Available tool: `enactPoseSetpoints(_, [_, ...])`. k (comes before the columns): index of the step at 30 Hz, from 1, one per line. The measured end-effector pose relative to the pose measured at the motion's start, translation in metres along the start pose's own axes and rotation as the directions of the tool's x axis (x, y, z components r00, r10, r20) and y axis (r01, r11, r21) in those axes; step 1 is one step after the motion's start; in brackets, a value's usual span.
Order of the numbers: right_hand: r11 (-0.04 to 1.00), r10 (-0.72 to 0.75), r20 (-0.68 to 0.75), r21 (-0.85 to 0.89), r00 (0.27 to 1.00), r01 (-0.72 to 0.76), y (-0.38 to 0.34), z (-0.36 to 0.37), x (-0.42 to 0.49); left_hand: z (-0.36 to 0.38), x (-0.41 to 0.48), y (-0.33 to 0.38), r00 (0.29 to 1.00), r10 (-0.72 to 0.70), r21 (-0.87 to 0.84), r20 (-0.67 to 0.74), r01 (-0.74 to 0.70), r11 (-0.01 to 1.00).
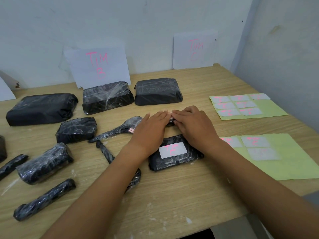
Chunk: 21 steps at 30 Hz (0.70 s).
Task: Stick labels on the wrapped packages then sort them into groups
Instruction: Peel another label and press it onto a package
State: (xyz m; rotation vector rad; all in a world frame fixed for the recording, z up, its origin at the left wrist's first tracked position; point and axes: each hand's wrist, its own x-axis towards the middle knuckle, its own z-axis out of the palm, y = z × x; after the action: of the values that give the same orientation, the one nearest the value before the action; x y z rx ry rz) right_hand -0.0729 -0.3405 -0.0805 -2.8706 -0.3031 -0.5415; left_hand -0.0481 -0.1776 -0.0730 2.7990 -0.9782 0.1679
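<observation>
Wooden table (172,195), pale wall (120,23)

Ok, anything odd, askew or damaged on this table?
Mostly minor. White flecks litter the near table, like paper or tape scraps. The label on the labelled package sits slightly tilted. Both hands press a small package, mostly hidden.

Your two forearms are bare from the lower frame edge to the wrists: no sleeves, watch, bracelets or gloves. Your left hand (151,128) and right hand (191,125), seen above the labelled package (174,152), carry no rings. Fingers are uncovered, nails short and unpainted where visible. No markings or bandages show on either arm.
</observation>
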Motion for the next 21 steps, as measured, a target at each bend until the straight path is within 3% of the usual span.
enactPoseSetpoints(4, [0.995,0.064,0.005,-0.08,0.998,-0.063,0.0018,-0.001,-0.0044,-0.0024,-0.0021,-0.002,0.998,-0.03,0.036,-0.05,0.031,0.999])
enactPoseSetpoints(8, [0.991,0.127,-0.016,-0.033,0.992,-0.127,0.0033,-0.0019,-0.0046,-0.0026,-0.0017,-0.0008,0.997,-0.027,0.056,-0.078,0.031,0.998])
enactPoseSetpoints(15, [0.993,0.115,-0.078,0.03,0.99,-0.113,0.0022,-0.0033,-0.0062,-0.0036,-0.0004,-0.0004,0.997,0.009,0.121,-0.076,0.0,0.993])
enactPoseSetpoints(21, [0.989,0.136,-0.098,0.064,0.986,-0.13,0.0037,-0.0014,-0.0078,-0.0053,0.0005,0.0003,0.994,-0.063,-0.008,-0.09,0.062,0.998])
